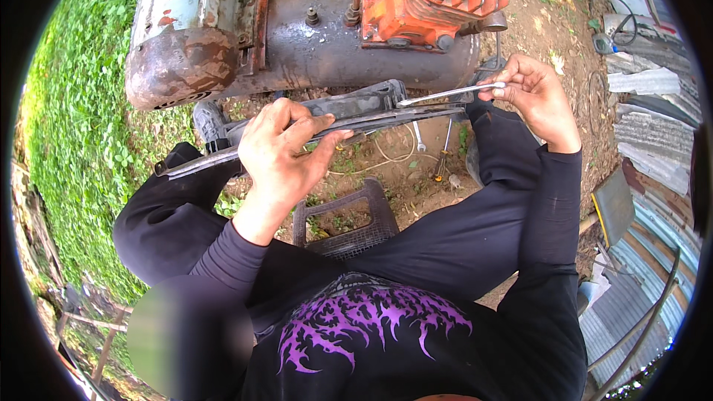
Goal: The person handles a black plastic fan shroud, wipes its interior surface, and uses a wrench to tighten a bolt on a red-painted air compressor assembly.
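Note:
My left hand (278, 152) is closed on a long, narrow dark metal piece (405, 113) that lies across in front of me above my knees. It looks like a flat guard or frame, with a raised black section (356, 102) along its far side; I cannot tell its exact kind. Between the thumb and fingers of my right hand (538, 96) is one end of a slim silver wrench (449, 94). The wrench's other end reaches left to the metal piece, near the raised section's right end. Whether it sits on a bolt there is too small to tell.
Just beyond stands an air compressor with a rusty grey tank (312, 52), a worn motor (178, 37) and an orange pump head (438, 4). Another wrench (420, 137) and a tool with a yellow-black handle (440, 171) lie on the soil. A black plastic stool (382, 212) is between my legs. Corrugated sheets (646, 119) are at right.

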Motion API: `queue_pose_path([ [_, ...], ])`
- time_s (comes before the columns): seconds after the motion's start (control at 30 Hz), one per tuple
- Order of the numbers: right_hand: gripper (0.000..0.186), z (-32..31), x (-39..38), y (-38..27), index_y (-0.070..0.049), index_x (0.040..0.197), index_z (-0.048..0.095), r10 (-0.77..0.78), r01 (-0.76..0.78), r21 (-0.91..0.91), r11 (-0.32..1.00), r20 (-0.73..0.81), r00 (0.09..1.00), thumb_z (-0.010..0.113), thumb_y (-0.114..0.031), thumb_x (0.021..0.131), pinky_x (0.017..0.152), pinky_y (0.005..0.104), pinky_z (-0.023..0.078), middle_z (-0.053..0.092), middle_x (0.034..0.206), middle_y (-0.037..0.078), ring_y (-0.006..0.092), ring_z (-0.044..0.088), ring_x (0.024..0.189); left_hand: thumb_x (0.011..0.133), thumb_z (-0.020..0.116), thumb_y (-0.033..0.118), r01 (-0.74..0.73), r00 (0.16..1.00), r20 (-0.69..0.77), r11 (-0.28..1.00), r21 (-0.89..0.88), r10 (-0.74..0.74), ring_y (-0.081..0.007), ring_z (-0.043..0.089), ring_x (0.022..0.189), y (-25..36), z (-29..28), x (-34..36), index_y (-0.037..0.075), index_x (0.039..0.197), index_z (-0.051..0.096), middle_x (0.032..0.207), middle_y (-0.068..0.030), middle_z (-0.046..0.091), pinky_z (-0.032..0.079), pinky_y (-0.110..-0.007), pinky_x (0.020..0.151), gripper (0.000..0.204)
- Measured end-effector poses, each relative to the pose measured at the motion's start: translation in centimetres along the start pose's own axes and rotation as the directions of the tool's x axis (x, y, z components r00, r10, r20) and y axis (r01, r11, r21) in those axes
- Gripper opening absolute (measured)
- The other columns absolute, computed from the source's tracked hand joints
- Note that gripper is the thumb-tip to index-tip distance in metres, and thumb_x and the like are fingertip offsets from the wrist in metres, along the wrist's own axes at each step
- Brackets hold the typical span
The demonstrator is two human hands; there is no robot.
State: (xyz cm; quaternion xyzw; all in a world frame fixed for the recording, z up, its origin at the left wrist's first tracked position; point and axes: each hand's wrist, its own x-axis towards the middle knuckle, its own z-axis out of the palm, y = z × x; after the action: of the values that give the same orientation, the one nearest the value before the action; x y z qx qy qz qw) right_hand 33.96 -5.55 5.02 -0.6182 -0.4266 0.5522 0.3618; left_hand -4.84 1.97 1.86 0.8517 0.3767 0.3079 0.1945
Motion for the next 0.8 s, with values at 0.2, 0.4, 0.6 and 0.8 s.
queue_pose_path([
  [0.2, 0.016, 0.2, -0.5, -1.3, 0.0, 0.095, 0.061, 0.083, -0.082, -0.036, 0.996, 0.019, 0.996, 0.064, 0.016, 0.094, 0.09, 0.0331, 0.064, 0.077, 0.098, 0.011, 0.02, 0.078, 0.1, 0.063, 0.101, 0.023, 0.006, 1.0, -0.005, 1.0, -0.001, -0.006, -0.0211, 0.06, 0.069, -0.2, 0.1, -0.2, 0.011, 0.087, 0.084, 0.078, -0.0012, 0.061, 0.048, -0.036, 0.063, 0.033],
  [0.4, 0.014, -0.1, -0.7, -0.9, 0.001, 0.096, 0.062, 0.075, -0.074, -0.061, 0.995, 0.017, 0.997, 0.064, 0.015, 0.096, 0.089, 0.0326, 0.063, 0.078, 0.099, 0.012, 0.0195, 0.078, 0.099, 0.064, 0.101, 0.022, 0.004, 1.0, -0.003, 1.0, -0.006, -0.004, -0.0213, 0.06, 0.069, -0.1, 0.0, 0.0, 0.01, 0.088, 0.084, 0.078, -0.0013, 0.061, 0.048, -0.036, 0.064, 0.032],
  [0.6, 0.012, 1.1, -0.1, -2.7, 0.004, 0.105, 0.068, -0.054, 0.049, -0.094, 0.994, -0.049, 0.997, 0.065, 0.012, 0.097, 0.09, 0.031, 0.062, 0.079, 0.102, 0.012, 0.0175, 0.077, 0.098, 0.063, 0.101, 0.024, -0.005, 1.0, -0.009, 1.0, 0.013, 0.005, -0.0212, 0.06, 0.068, 0.0, 0.1, 0.1, 0.01, 0.088, 0.084, 0.079, -0.0014, 0.061, 0.048, -0.036, 0.063, 0.033],
  [0.8, 0.011, 6.2, 0.7, -6.8, 0.006, 0.104, 0.076, -0.293, 0.293, -0.155, 0.943, 0.021, 0.956, 0.068, 0.008, 0.096, 0.09, 0.0304, 0.062, 0.08, 0.103, 0.009, 0.0158, 0.076, 0.096, 0.063, 0.101, 0.023, 0.003, 1.0, -0.012, 1.0, 0.014, -0.003, -0.0214, 0.06, 0.069, 0.0, 0.1, 0.0, 0.01, 0.087, 0.084, 0.079, -0.0018, 0.061, 0.048, -0.037, 0.063, 0.032],
])
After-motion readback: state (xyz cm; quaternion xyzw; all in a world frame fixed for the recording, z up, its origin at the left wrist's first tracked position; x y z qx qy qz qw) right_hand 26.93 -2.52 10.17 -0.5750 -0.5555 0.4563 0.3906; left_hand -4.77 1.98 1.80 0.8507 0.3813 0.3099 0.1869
